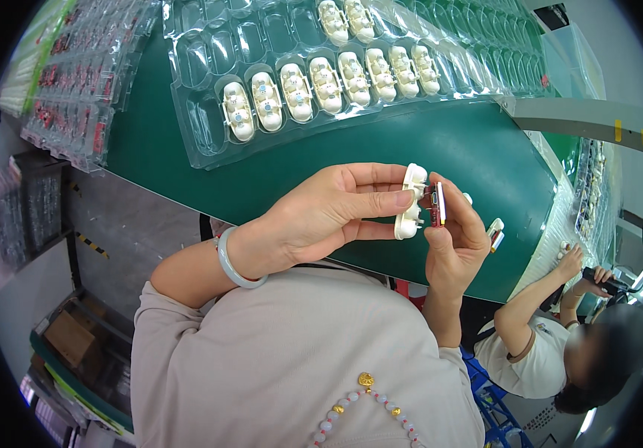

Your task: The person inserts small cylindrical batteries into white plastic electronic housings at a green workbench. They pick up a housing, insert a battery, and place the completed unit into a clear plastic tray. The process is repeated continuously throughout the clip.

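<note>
1. Far left: stacked clear trays [75, 82] with red parts lie beside the green table [321, 145]; a cardboard box [69, 336] sits lower down.
2. Left to centre, upper area: clear tray [187, 142] spans the table, with a row of eight cream housings [295, 92] in its near pockets and two more behind.
3. Centre: left hand [329, 209], pale bangle [232, 261] on its wrist, reaches across from the left. Thumb and fingers are closed on the cream shell.
4. Cream shell [409, 222]: held above the table, near side of the tray. Stands on edge; long axis runs roughly up-down in view, top tipped slightly right. Posted inner side points right. The thumb hides part of its middle.
5. Red-and-white module [441, 205]: just right of the shell, long axis near parallel. Red side points left, toward the posts; white side right. Contact between the two: cannot tell.
6. Right hand [460, 243]: thumb below, fingers above, pinched on the module. It partly covers a pale piece [468, 198].
7. Right: small part [495, 233] lies near this hand; grey bar [598, 123] crosses beyond. A co-worker [530, 351] sits lower right.
</note>
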### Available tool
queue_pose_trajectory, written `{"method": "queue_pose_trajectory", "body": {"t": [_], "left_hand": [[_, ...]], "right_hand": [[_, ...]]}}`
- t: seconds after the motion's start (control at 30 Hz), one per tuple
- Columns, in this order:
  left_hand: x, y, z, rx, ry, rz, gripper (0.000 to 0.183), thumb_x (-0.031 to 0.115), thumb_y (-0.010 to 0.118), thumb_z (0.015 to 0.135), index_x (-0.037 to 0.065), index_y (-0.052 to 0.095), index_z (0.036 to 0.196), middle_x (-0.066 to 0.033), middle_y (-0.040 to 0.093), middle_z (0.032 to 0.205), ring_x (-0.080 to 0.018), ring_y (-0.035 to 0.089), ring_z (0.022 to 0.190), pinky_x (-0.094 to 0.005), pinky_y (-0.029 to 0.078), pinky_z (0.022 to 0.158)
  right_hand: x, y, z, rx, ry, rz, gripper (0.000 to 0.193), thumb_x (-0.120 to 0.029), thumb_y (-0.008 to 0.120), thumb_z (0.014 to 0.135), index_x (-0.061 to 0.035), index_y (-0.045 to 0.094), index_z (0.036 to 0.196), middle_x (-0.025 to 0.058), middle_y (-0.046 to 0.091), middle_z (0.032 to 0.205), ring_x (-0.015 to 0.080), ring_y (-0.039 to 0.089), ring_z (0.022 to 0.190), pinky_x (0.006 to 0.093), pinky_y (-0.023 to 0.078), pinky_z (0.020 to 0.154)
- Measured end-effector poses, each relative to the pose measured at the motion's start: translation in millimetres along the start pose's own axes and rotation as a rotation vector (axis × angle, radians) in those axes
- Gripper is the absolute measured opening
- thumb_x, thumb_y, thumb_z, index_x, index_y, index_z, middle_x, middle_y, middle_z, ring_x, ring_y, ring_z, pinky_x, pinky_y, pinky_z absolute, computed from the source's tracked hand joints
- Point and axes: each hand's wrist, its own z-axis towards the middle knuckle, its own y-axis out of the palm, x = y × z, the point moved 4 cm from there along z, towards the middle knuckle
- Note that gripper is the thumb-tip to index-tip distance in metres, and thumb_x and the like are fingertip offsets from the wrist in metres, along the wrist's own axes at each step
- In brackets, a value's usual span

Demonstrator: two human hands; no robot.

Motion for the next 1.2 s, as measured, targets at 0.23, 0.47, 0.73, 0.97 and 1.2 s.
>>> {"method": "queue_pose_trajectory", "body": {"t": [0.23,0.47,0.73,0.97,1.2], "left_hand": [[-2,-1,-1,0.017,0.019,0.020,0.038,0.013,0.058,0.089,0.000,0.047,0.124,-0.0074,0.056,0.113,-0.0135,0.057,0.101,-0.0295,0.049,0.089],[-4,-2,-3,0.017,0.032,0.022,0.037,0.013,0.059,0.089,0.001,0.049,0.122,-0.0076,0.057,0.112,-0.0142,0.058,0.100,-0.0301,0.049,0.089],[-7,-1,-5,0.040,0.039,0.055,0.036,0.011,0.059,0.088,0.001,0.048,0.122,-0.0084,0.057,0.112,-0.0139,0.058,0.099,-0.0298,0.049,0.088],[-2,6,-12,0.043,0.220,0.301,0.045,0.004,0.061,0.086,-0.003,0.042,0.125,-0.0124,0.054,0.119,-0.0151,0.056,0.104,-0.0296,0.047,0.091],[-2,16,-11,0.129,0.499,0.832,0.049,0.000,0.060,0.085,-0.004,0.039,0.129,-0.0129,0.056,0.116,-0.0165,0.055,0.107,-0.0288,0.046,0.091]], "right_hand": [[0,1,-1,-0.007,-0.004,-0.039,0.042,0.007,0.066,0.074,0.0104,0.054,0.114,0.0251,0.053,0.120,0.0318,0.051,0.114,0.0421,0.040,0.097],[-3,2,-1,-0.030,-0.073,-0.227,0.040,0.001,0.069,0.073,0.0059,0.059,0.112,0.0217,0.057,0.117,0.0291,0.055,0.109,0.0374,0.042,0.094],[-9,3,-5,-0.039,-0.164,-0.456,0.041,-0.005,0.072,0.069,0.0030,0.062,0.108,0.0183,0.060,0.110,0.0281,0.058,0.100,0.0343,0.045,0.087],[-23,22,-5,-0.069,-0.526,-0.881,0.040,-0.001,0.077,0.060,0.0003,0.064,0.098,0.0132,0.065,0.101,0.0268,0.060,0.091,0.0347,0.048,0.079],[-12,18,-19,-0.010,-0.686,-0.980,0.045,-0.016,0.075,0.072,-0.0010,0.056,0.111,0.0127,0.064,0.107,0.0294,0.059,0.096,0.0358,0.048,0.082]]}}
